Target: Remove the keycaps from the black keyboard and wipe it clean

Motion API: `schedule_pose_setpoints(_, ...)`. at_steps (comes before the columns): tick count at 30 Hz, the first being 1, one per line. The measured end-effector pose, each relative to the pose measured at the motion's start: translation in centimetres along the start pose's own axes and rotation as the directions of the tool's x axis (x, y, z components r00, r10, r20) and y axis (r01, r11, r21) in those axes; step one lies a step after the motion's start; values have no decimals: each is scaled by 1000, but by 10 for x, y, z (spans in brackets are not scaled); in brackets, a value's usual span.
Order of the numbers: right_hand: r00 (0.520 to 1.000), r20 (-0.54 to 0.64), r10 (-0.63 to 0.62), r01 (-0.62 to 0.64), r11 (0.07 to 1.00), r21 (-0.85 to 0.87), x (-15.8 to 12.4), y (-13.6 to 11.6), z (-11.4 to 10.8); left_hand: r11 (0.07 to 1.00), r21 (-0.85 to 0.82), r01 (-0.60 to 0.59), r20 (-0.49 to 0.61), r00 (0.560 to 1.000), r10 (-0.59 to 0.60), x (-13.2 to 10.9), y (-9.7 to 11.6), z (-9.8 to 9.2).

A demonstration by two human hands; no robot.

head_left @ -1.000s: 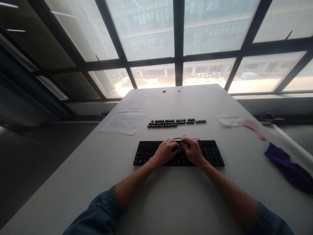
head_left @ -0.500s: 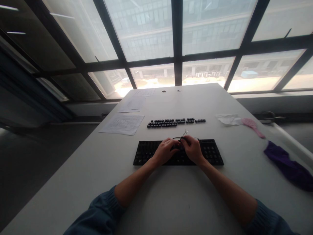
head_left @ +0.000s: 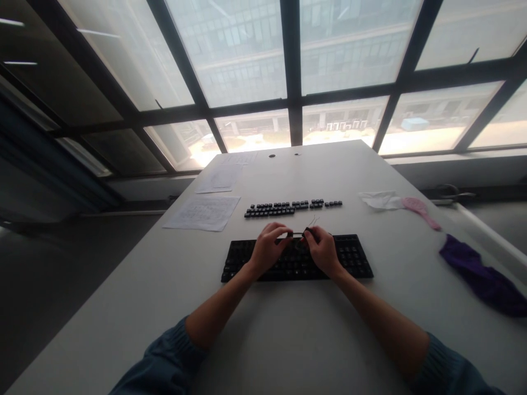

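Observation:
A black keyboard lies on the white table, and both my hands are over its upper middle part. My right hand is closed around the small dark body of what looks like a wire keycap puller, its thin wires sticking up past the fingers. Thumb and fingertips of my left hand pinch a small black piece, apparently a keycap, slightly left of the puller. Behind the keyboard, loose black keycaps are set out in rows. My hands hide the keys beneath them.
Printed sheets of paper lie at the left of the table. On the right are a white cloth or tissue, a pink brush-like object and a purple cloth. Large windows rise beyond the far edge.
My left hand has moved a little left and up, away from my right hand, with a small black piece in its fingertips. My right hand keeps its hold, and the view has shifted slightly.

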State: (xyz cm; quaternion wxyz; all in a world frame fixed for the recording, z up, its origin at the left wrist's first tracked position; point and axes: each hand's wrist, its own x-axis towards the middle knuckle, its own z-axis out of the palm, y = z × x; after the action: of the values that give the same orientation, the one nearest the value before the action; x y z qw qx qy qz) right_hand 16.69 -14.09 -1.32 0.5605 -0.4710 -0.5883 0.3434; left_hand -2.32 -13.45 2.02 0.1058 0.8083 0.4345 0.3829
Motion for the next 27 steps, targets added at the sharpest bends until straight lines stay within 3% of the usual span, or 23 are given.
schedule_pose_setpoints(5, 1000, 16, 13, -13, 1000, 22, 1, 2, 1, 992, 129, 0, -18, 1000, 3, 55, -17, 6)
schedule_pose_setpoints(11, 1000, 24, 0, -1, 1000, 24, 0, 6, 2, 937, 342, -75, 163, 986, 19, 102, -47, 47)
schedule_pose_setpoints(17, 1000, 30, -3, 1, 999, 37, 1, 8, 2, 897, 423, -130, 236, 971, 30, 109, -67, 65)
schedule_pose_setpoints(27, 999, 32, 17, -19, 997, 70, 1, 7, 3, 900, 426, -94, 162, 986, 26, 105, -75, 65)
